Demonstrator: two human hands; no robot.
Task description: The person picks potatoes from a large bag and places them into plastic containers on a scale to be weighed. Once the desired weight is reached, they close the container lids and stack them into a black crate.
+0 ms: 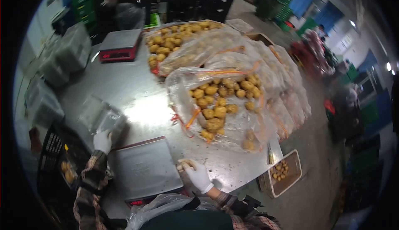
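My left hand, in a white glove, grips the near edge of a clear plastic container on the metal table, left of the near scale. My right hand, also gloved and with soiled fingertips, is beside the right edge of that scale. Its fingers are loosely bent and apart, and I see nothing in them. The scale's platform is bare. Beyond my right hand lies an opened clear plastic sack of potatoes, its mouth edged with orange strips.
More potato sacks crowd the table's far and right side. A second scale stands at the back left. Stacked clear containers line the left edge. A black crate and a bin with potatoes flank the table.
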